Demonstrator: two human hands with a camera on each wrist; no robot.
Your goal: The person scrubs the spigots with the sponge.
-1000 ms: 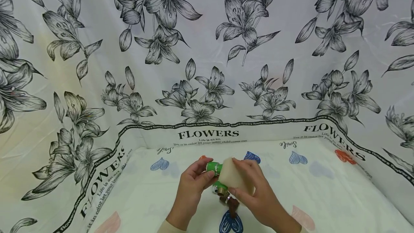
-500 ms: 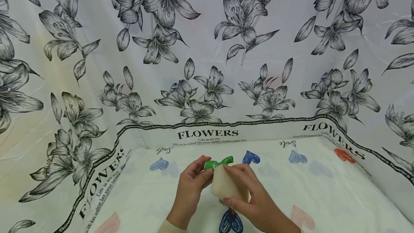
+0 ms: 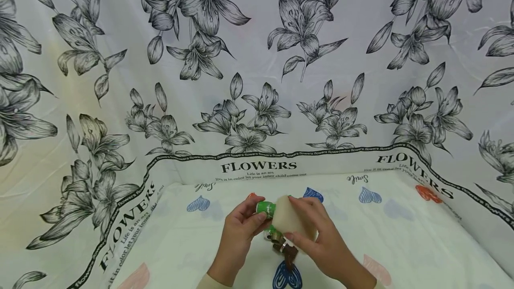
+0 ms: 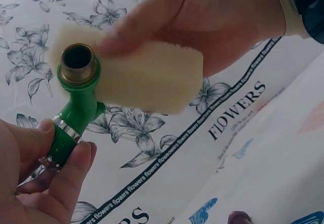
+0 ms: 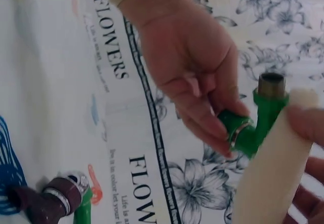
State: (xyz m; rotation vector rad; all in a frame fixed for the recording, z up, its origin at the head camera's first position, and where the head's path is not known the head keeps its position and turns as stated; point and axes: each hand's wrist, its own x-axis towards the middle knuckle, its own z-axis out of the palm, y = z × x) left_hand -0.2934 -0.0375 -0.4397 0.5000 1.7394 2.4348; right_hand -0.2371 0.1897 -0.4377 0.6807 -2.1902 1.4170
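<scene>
My left hand (image 3: 239, 226) pinches one end of a green tap (image 3: 265, 208) between thumb and fingers, holding it up off the cloth. In the left wrist view the brass threaded end (image 4: 79, 68) of this tap points toward the camera, with its dark opening showing. A cream sponge (image 3: 292, 221) is gripped in my right hand (image 3: 323, 242), fingers over its upper edge and thumb below. The sponge lies against or just behind the tap, and in the head view it covers much of the tap's body. Both wrist views show the tap tilted.
Below the hands, a dark brown tap (image 5: 56, 201) with a silvery collar lies on the white cloth (image 3: 192, 244) printed with hearts. Beside it shows a green piece (image 5: 82, 213), partly cut off. A flower-printed curtain (image 3: 257, 115) rises behind and at the sides.
Half a second ago the sponge was further left and lower across the tap, with the curved green spout showing above. Now it is back right, near its place of one second ago.
</scene>
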